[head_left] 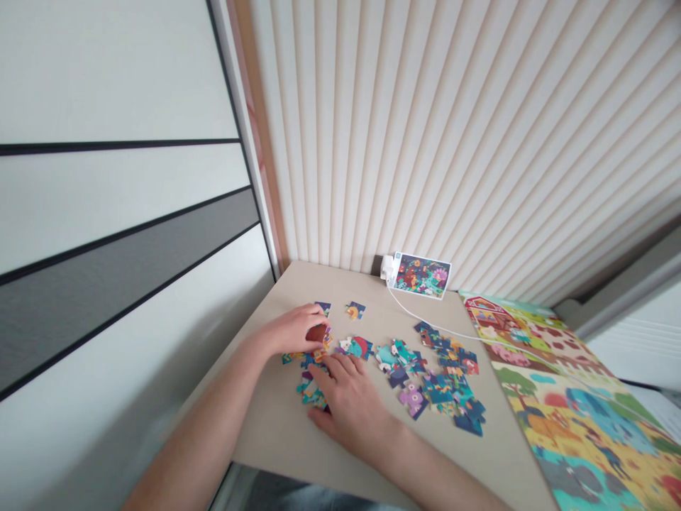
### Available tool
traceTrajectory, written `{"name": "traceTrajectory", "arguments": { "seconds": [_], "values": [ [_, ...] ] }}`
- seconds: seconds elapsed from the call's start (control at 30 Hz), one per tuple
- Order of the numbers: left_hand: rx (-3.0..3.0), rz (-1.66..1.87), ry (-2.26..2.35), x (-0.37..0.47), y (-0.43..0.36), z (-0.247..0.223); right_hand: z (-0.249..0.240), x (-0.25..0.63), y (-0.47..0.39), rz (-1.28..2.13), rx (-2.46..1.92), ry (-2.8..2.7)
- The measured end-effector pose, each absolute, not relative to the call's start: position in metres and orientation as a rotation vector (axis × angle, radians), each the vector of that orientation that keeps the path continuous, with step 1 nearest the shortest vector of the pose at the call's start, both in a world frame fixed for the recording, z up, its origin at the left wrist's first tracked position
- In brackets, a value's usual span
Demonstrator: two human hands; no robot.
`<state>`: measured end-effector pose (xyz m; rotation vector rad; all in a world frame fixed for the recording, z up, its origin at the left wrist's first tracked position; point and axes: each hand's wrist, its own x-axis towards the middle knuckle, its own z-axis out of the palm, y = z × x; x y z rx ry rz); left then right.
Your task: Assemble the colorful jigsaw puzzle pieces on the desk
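Note:
My left hand (298,328) is curled at the left part of the table, thumb and fingers closed about a mostly brown jigsaw puzzle piece (318,333). Just nearer to me, my right hand (354,397) rests with fingers and thumb apart on a joined group of puzzle pieces (307,389); its palm hides part of them. Right beyond its knuckles lies a puzzle piece with a red patch (357,346). A loose piece with an orange crescent (355,310) sits farther back. Behind my left fingers a dark blue piece (323,308) partly shows.
Several scattered puzzle pieces (441,383) cover the right part of the beige table (298,454). At the back, a picture card (423,275) leans beside a white charger (387,267), whose cable (425,321) runs right. A colourful farm-animal mat (564,404) borders the table; pleated curtain (372,142) stands behind.

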<state>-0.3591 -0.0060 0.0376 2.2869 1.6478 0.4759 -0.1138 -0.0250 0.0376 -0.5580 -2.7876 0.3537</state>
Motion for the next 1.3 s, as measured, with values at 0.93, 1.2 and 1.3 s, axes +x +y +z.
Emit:
{"name": "traceTrajectory", "arguments": {
  "seconds": [0.93, 1.2, 1.3],
  "values": [
    [2.249, 0.382, 1.662, -0.353, -0.01, 0.044, 0.031, -0.007, 0.078, 0.04, -1.096, -2.656],
    [2.256, 0.408, 1.63, -0.356, -0.007, 0.037, 0.059, -0.049, 0.031, 0.502, -0.341, -2.875],
    [2.271, 0.417, 1.634, -0.357, -0.007, 0.035, 0.051, -0.059, 0.026, 0.619, -0.192, -2.914]
  ]
}}
